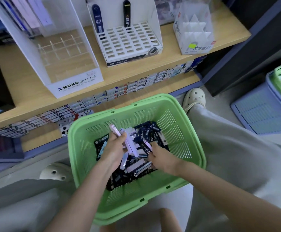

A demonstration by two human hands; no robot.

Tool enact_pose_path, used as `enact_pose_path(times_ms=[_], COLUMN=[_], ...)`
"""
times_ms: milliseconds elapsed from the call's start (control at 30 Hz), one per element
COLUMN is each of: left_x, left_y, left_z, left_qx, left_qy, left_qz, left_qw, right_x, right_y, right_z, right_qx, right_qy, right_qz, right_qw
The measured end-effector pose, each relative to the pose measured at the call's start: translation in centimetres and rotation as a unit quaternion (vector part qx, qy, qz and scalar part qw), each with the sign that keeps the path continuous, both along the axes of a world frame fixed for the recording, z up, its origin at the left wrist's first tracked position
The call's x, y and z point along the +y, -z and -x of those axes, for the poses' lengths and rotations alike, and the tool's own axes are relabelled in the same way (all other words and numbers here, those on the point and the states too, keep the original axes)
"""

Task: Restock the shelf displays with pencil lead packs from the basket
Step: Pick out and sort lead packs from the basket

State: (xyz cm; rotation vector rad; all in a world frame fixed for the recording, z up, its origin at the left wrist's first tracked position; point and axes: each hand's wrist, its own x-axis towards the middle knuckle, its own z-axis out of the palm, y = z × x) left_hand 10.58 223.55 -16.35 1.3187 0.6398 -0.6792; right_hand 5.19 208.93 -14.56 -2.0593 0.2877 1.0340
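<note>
A green plastic basket [183, 118] sits on the floor between my legs, holding several pencil lead packs [146, 131], mostly dark blue with some pale pink ones. My left hand [114, 148] is inside the basket and grips a few pale pink packs [129, 143] that stick up past my fingers. My right hand [161, 156] reaches into the pile and pinches a pink pack [149, 145]. On the wooden shelf [119, 76] above stands a white slotted display [129, 42] with one blue pack [98, 19] and one black pack [126, 14] in its back row.
A clear MONO graph display [66, 52] stands left of the slotted one, and a white divided box [193, 29] to its right. Small boxes [136, 86] line the lower shelf. Purple and green baskets [263, 106] lie at right. My shoes [195, 99] flank the basket.
</note>
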Motion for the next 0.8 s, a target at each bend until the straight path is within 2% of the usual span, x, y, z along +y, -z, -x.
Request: enact_pose_path(times_ms=[67, 167, 267, 433, 633, 700, 800], left_x=[0.1, 0.0, -0.4, -0.8, 0.1, 0.7, 1.7], left_y=[-0.1, -0.7, -1.9, -4.5, -8.9, -10.5, -12.8], left_z=[0.7, 1.5, 1.9, 2.1, 2.4, 2.3, 1.7], left_qx=[0.013, 0.023, 0.011, -0.018, -0.083, -0.107, -0.159], left_qy=[0.021, 0.020, 0.024, 0.025, 0.004, -0.002, 0.006], left_qz=[-0.008, -0.006, -0.002, 0.016, 0.049, 0.059, 0.023], left_qw=[1.000, 1.000, 1.000, 0.999, 0.995, 0.993, 0.987], right_x=[-0.1, 0.5, 1.5, 2.7, 3.4, 3.6, 3.6], right_y=[-0.2, -1.3, -2.5, -4.2, -8.2, -9.4, -11.5], right_z=[0.1, -0.2, -0.3, -0.5, -1.1, -1.2, -1.2], right_qx=[-0.035, -0.029, -0.057, -0.124, -0.175, -0.182, -0.171], right_qy=[0.082, 0.210, 0.201, 0.155, 0.131, 0.143, 0.187], right_qz=[0.002, -0.118, -0.157, -0.130, -0.154, -0.184, -0.234], right_qw=[0.996, 0.970, 0.965, 0.971, 0.963, 0.955, 0.939])
